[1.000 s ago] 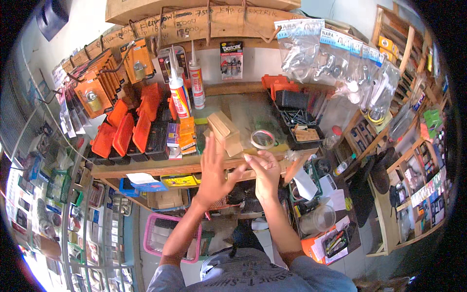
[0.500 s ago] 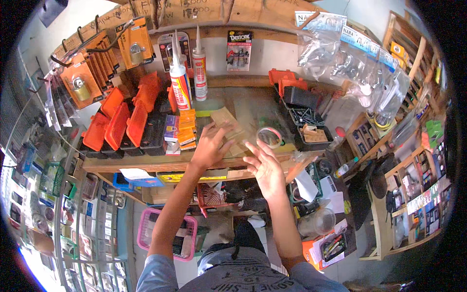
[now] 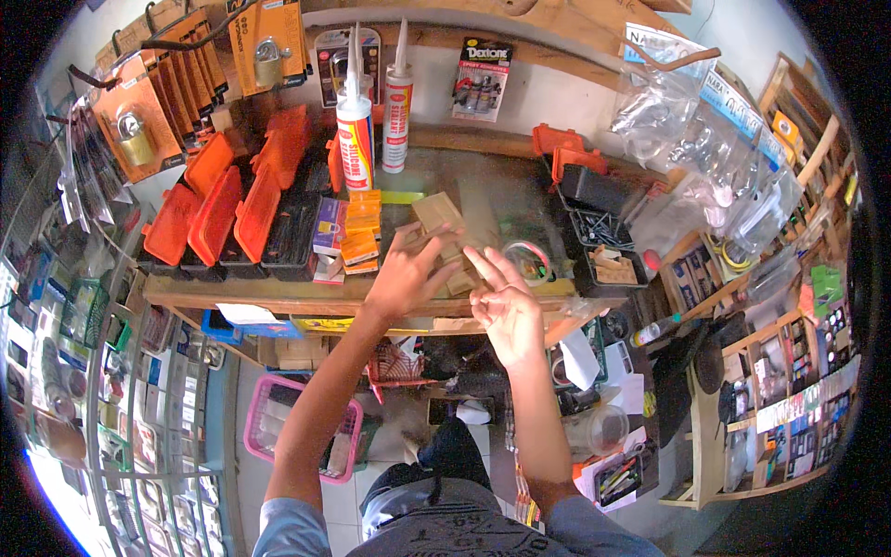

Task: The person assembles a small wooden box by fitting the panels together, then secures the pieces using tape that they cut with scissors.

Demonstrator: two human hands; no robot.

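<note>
Grip wide on both: left hand [image 3: 401,274] spread flat over tan cardboard boxes [image 3: 444,221] on the tabletop [image 3: 278,290], right hand [image 3: 506,306] hovering empty near tape roll [image 3: 527,260].

- The left hand [image 3: 406,276] is reaching forward on an outstretched arm, palm down, fingers spread, its grip open.
- The right hand [image 3: 506,306] is hovering just beside it, palm turned up toward the camera, fingers loosely splayed, gripping nothing.
- Both forearms are rising from the lower edge.
</note>
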